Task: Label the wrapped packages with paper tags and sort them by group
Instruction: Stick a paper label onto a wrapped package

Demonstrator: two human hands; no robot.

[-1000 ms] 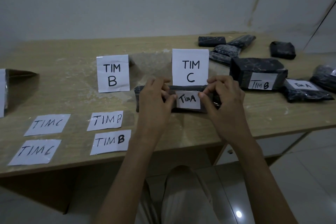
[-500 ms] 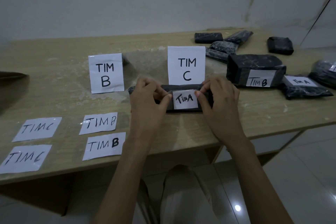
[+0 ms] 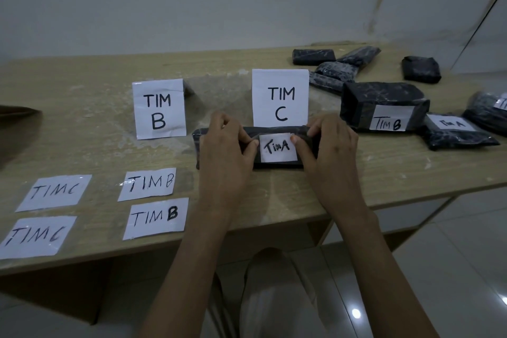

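Observation:
A flat black wrapped package point(image 3: 277, 164) lies on the wooden table point(image 3: 90, 151) in front of the standing "TIM C" sign point(image 3: 279, 99). A white "TIM A" tag point(image 3: 278, 147) sits on its top face. My left hand point(image 3: 227, 153) grips the package's left end, thumb at the tag's left edge. My right hand point(image 3: 327, 148) grips the right end, thumb at the tag's right edge. Loose tags lie at the front left: two "TIM B" tags point(image 3: 148, 184) point(image 3: 156, 218) and two "TIM C" tags point(image 3: 55, 192) point(image 3: 35, 237).
A standing "TIM B" sign point(image 3: 159, 108) is left of centre. At the right lie a large package tagged "TIM B" point(image 3: 384, 107), a flat one tagged "TIM A" point(image 3: 455, 134), another tagged one at the edge point(image 3: 488, 112), and several untagged black packages point(image 3: 337, 66) behind.
Both hands stay on the package and tag, with the fingers shifting slightly along its ends. The view has drifted a little; nothing else on the table has moved.

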